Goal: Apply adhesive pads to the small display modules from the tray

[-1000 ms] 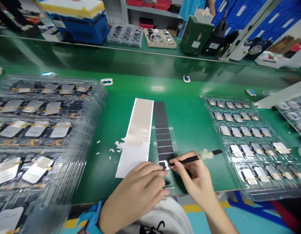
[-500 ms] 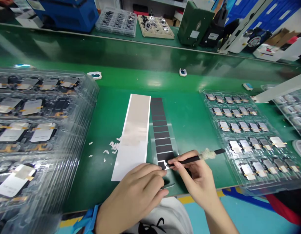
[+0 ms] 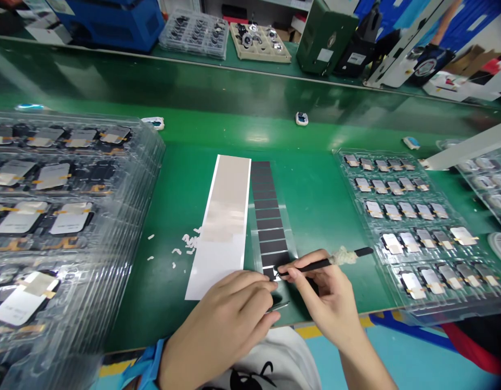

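My right hand [image 3: 323,292] grips black tweezers [image 3: 315,266] with a lump of pale tape wrapped round the shaft. Their tip reaches the near end of a clear sheet carrying a row of black adhesive pieces [image 3: 270,222], where a small white-edged patch shows. My left hand [image 3: 234,314] lies beside it, fingers curled, fingertips by that patch. A thin item with a shiny edge [image 3: 279,307] pokes out under the left fingers; most of it is hidden. Left of the black pieces lies a long beige-and-white sheet [image 3: 223,216], with small white scraps [image 3: 190,241] at its side.
Stacked clear trays of screen parts [image 3: 142,162] stand at the left. Another clear tray of screen parts [image 3: 380,208] lies at the right. Along the back shelf are a blue box [image 3: 108,24], a parts tray [image 3: 260,46] and a green box [image 3: 323,40]. A person's arm shows behind.
The view has tilted down and shifted slightly, so the trays and shelf sit differently in frame. Both hands stay at the near end of the strip, with only tiny movement at the tweezer tip.
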Motion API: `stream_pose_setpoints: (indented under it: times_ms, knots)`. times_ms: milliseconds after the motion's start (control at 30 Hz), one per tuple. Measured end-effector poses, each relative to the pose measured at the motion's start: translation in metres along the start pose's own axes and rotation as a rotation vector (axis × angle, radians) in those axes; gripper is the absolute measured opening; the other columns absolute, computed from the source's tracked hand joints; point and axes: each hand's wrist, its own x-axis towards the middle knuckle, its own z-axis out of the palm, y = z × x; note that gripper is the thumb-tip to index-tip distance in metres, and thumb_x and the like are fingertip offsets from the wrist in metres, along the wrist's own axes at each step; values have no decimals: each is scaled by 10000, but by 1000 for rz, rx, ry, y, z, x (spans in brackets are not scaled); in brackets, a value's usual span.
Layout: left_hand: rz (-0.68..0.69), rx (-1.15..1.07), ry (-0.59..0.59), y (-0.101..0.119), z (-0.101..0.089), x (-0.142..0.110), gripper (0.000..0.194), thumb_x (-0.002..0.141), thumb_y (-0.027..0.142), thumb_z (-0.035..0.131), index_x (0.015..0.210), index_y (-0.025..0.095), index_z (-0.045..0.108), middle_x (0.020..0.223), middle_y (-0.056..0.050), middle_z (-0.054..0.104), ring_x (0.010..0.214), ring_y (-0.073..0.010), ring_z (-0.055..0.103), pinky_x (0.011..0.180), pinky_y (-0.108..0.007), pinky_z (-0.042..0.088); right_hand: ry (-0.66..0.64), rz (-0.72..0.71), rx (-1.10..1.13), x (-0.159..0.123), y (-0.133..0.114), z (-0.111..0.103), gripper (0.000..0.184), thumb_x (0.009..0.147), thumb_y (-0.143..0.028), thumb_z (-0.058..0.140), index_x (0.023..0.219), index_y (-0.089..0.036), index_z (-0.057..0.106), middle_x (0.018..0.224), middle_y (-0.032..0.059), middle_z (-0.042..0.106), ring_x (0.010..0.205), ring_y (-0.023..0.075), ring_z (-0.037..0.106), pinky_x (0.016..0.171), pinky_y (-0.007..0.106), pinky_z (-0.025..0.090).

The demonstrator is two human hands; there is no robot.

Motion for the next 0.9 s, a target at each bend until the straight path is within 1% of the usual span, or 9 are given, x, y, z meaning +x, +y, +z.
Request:
stream_pose_setpoints:
  times_ms: [133,233,333,400,467,567,667,800,900]
  knots:
    - [-36,-59,-35,-1,0,-3,120,1036,199,487,935,169,545,1022,-70,722,1017,-242,672,815,-400,588,65,79,91,3,-5,-4,72,913,-179,676,925,-231,627,852,25,756,697,159,771,657,245,652]
    - [-65,-121,-20,-2,0,-7,95,1017,169,523,923,183,527,1051,-67,713,1046,-238,646,845,-388,560,149,109,254,4,-8,-9,86,922,-214,683,903,-239,603,820,10,790,618,142,760,603,220,645]
    - [-108,-190,126,-3,-1,-10,115,989,120,542,907,191,508,1024,-64,691,984,-214,626,825,-363,535,145,195,416,0,-12,-7,118,923,-280,692,908,-244,581,786,7,797,694,198,789,626,276,671]
    - [-142,-203,238,-2,-3,-11,138,975,99,540,888,197,496,935,-49,649,876,-185,604,751,-328,519,107,263,477,-4,-16,0,149,919,-316,696,907,-240,567,765,17,793,781,246,796,670,331,685]
    - [-178,-204,311,-2,-3,-11,148,966,92,533,876,202,491,850,-28,593,789,-164,574,675,-291,494,107,270,515,-8,-22,10,146,929,-317,682,909,-237,562,770,25,791,809,252,796,676,334,686]
    - [-203,-188,342,-2,-2,-10,169,966,110,542,843,209,482,775,-5,561,722,-153,560,623,-266,472,154,162,526,-10,-31,24,77,956,-255,641,930,-243,570,825,18,793,851,213,793,758,333,680]
    - [-235,-139,291,-4,1,-10,166,972,151,554,826,210,502,747,1,585,695,-157,570,613,-267,471,183,15,478,-10,-42,32,67,977,-199,596,968,-259,569,877,7,783,898,205,784,849,406,665]
    - [-340,-180,225,-3,2,-9,100,939,120,543,889,207,537,786,2,628,690,-154,596,617,-266,486,170,-154,401,-7,-50,38,124,973,-136,576,990,-258,569,889,19,757,903,207,772,814,415,673]
    - [-375,-256,212,0,-1,-4,179,913,82,513,1031,212,547,881,1,679,746,-150,649,667,-263,518,178,-239,367,-6,-49,45,167,966,-95,560,1017,-254,564,889,26,745,919,210,762,811,428,673]
